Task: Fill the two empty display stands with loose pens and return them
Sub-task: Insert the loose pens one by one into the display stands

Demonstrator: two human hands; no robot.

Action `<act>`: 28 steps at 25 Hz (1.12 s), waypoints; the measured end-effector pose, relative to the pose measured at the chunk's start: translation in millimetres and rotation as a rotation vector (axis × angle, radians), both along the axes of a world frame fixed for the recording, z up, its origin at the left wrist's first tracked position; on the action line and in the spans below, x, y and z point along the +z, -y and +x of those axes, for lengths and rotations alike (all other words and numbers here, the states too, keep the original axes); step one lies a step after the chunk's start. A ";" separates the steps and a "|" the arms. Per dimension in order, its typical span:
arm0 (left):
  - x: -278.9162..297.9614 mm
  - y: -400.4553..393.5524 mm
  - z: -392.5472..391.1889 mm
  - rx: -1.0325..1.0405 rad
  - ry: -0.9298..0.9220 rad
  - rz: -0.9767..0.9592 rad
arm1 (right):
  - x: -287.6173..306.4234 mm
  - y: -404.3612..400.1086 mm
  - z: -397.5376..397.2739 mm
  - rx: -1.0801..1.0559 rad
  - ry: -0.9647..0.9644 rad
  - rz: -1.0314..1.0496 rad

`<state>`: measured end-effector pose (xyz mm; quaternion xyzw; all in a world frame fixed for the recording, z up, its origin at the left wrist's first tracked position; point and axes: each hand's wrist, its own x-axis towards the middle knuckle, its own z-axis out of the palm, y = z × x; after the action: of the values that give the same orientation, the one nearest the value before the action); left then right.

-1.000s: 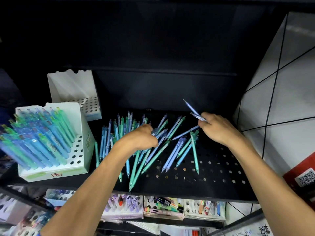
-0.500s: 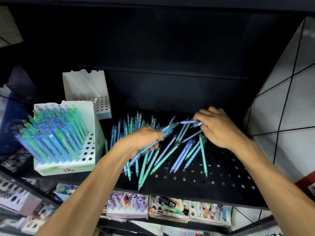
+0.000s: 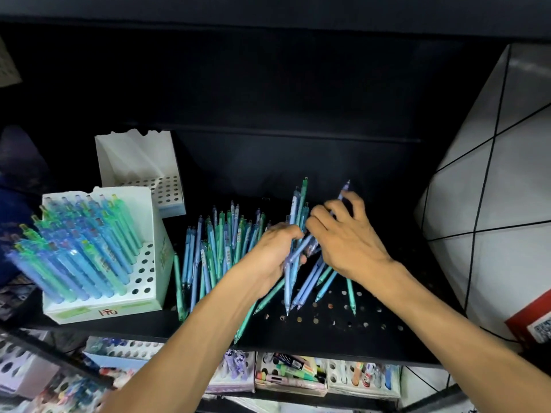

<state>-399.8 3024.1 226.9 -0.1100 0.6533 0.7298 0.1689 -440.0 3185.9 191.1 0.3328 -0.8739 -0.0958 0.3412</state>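
Nearest the camera, two bare forearms reach up over the front edge of a black perforated shelf (image 3: 343, 329). Below that edge, a lower tier holds white boxes of assorted stationery (image 3: 293, 375).

On the shelf, the left hand (image 3: 272, 254) has its fingers curled round a bundle of blue and green pens (image 3: 293, 234), held roughly upright with the tips pointing down. The right hand (image 3: 347, 242) meets it from the right — its fingers pinch a blue pen (image 3: 343, 193) at the bundle's side.

Loose pens (image 3: 214, 251) lie spread on the shelf under and to the left of both hands.

At the left front stands a white display stand (image 3: 143, 281), most of its holes filled with tilted pens. Behind it, farther back, a second white stand (image 3: 140, 165) has bare holes — no pens in it.
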 end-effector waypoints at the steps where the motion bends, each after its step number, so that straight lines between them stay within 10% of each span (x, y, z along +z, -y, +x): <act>1: -1.3 -2.3 1.1 0.014 -0.012 0.031 | -2.3 1.4 0.5 -0.006 -0.017 -0.017; 9: -12.5 -2.3 -3.1 -0.022 -0.033 0.065 | -10.1 -0.9 -3.8 0.024 -0.028 -0.098; 14: -12.6 8.2 -2.9 0.012 0.026 0.243 | 16.9 -7.6 -2.5 -0.024 -0.009 -0.574; 23: 0.2 40.9 6.2 0.123 -0.078 0.313 | 64.3 55.8 4.0 -0.041 0.880 -1.438; 28: 1.7 51.1 14.9 0.122 -0.107 0.216 | 74.7 108.6 -8.5 -0.056 0.975 -1.365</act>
<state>-384.9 2973.0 228.5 -0.0917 0.5711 0.8096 0.0998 -448.5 3077.3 265.7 0.0357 -0.7976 0.6001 0.0493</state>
